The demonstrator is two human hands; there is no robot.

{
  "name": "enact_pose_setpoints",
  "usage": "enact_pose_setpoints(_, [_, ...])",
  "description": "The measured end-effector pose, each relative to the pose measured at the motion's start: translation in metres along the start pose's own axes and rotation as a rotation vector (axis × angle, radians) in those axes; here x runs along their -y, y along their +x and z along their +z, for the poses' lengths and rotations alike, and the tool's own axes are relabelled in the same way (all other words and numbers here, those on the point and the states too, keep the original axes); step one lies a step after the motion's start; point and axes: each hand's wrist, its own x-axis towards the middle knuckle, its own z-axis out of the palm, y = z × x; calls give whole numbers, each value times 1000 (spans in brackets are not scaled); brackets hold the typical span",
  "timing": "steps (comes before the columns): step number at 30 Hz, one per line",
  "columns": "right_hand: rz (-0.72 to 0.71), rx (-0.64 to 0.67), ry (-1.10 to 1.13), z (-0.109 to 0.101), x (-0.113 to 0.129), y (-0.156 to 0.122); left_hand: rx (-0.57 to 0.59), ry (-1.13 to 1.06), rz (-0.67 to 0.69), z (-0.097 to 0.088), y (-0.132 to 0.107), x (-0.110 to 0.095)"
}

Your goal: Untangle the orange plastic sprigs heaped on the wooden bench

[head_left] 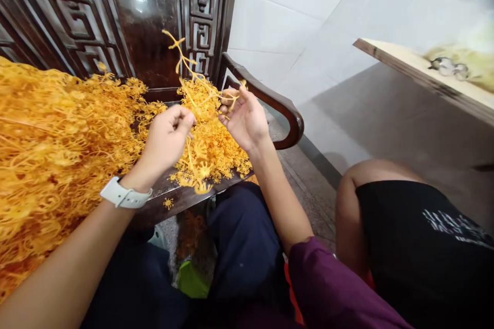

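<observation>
Carved chair (144, 36), orange strands (208, 133) heaped, person (349, 216) alongside (black shirt (417, 247))

A heap of dried strands, apparently cordyceps flower (57, 154), lies on the seat of a carved wooden bench (146, 20), with a smaller pile (210, 149) to its right, before the curved armrest (278, 97). The left hand (168, 139) and right hand (243, 118) are above that pile, side by side. Right of the armrest, a board (409, 72) stands before a tiled wall (278, 25), with a person in black (405, 236) below it.
</observation>
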Motion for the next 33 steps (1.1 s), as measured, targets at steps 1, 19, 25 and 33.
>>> enact_pose_setpoints(1, [11,-15,11,-1,-4,-1,-66,-28,-8,-3,3,1])
enact_pose_setpoints(19, [-195,-32,-372,-14,-21,-25,185,-523,-207,-1,15,18])
enact_pose_setpoints(25, [-57,5,-459,-30,-14,-25,300,-517,-181,-5,13,23])
enact_pose_setpoints(33, [50,77,-445,-35,-11,-31,453,-472,-161,-13,13,18])
